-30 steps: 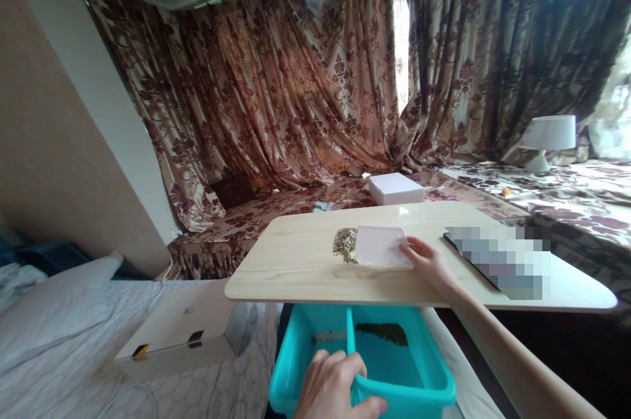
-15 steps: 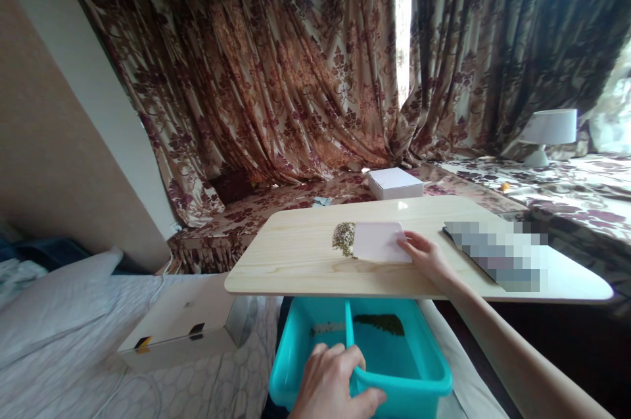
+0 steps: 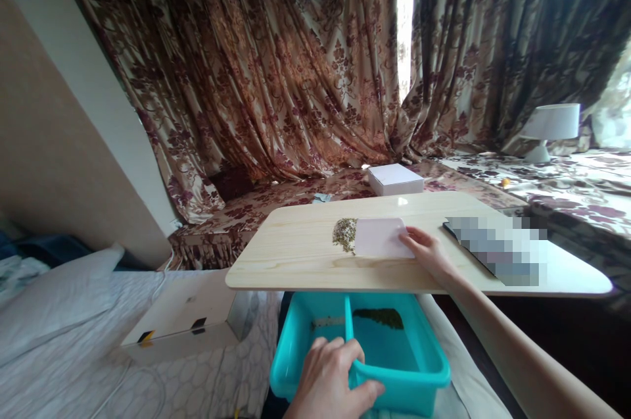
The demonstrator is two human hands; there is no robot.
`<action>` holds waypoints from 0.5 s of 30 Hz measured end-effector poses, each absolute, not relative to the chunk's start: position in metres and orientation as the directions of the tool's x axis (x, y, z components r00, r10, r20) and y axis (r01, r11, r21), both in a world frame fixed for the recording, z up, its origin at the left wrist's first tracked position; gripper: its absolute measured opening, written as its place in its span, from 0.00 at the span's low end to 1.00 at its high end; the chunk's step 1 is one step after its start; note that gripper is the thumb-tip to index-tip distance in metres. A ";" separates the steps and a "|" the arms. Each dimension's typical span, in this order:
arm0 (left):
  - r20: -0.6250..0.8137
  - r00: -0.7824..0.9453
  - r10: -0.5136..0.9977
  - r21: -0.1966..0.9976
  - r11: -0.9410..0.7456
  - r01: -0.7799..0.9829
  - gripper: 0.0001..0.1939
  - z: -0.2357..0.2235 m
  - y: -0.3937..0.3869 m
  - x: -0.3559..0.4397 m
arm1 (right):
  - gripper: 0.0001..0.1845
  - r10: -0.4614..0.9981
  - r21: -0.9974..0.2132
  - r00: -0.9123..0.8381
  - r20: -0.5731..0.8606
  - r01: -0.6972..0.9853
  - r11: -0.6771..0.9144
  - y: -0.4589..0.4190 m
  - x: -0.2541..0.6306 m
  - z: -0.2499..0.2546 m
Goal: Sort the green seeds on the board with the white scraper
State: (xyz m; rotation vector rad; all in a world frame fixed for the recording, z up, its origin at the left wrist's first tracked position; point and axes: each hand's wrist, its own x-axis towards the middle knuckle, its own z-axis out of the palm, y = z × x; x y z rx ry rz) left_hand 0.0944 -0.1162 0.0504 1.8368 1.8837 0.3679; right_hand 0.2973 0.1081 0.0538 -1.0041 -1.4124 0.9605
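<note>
My right hand (image 3: 424, 249) pinches the right edge of a thin white rectangular card (image 3: 380, 237) lying low over the wooden tabletop (image 3: 288, 254). Against the card's left edge sits a small heap of mixed pale and greenish seeds or grains (image 3: 344, 235). Below the table's near edge is a turquoise bin (image 3: 424, 376), split in two by a divider. My left hand (image 3: 331, 376) grips the near rim where the divider meets it, thumb on the right side. A dark green pile (image 3: 379, 318) lies in the right compartment; a few pale bits (image 3: 328, 321) show in the left one.
A dark-edged flat device (image 3: 493, 251), blurred out, rests on the table's right part. Behind the table stands a white box (image 3: 395, 179). Another white box (image 3: 185, 314) lies on the bed at left. A lamp (image 3: 555, 126) stands far right, with patterned curtains behind.
The view has shifted very slightly. Both hands keep their grips, and the card and the heap look almost the same.
</note>
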 end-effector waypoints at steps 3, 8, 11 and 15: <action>-0.156 0.017 0.988 0.509 0.066 0.858 0.11 0.052 -0.117 0.095 | 0.22 0.948 -0.947 -0.028 0.316 0.060 0.317 0.108 0.297 0.054; -0.158 0.014 0.987 0.511 0.069 0.857 0.11 0.055 -0.117 0.095 | 0.22 0.949 -0.947 -0.034 0.313 0.067 0.315 0.108 0.298 0.055; -0.148 0.012 0.989 0.516 0.067 0.854 0.10 0.053 -0.117 0.095 | 0.20 0.948 -0.945 -0.039 0.315 0.082 0.317 0.106 0.298 0.056; -0.138 0.015 0.990 0.509 0.058 0.859 0.11 0.047 -0.115 0.093 | 0.20 0.948 -0.944 -0.026 0.316 0.089 0.317 0.105 0.298 0.058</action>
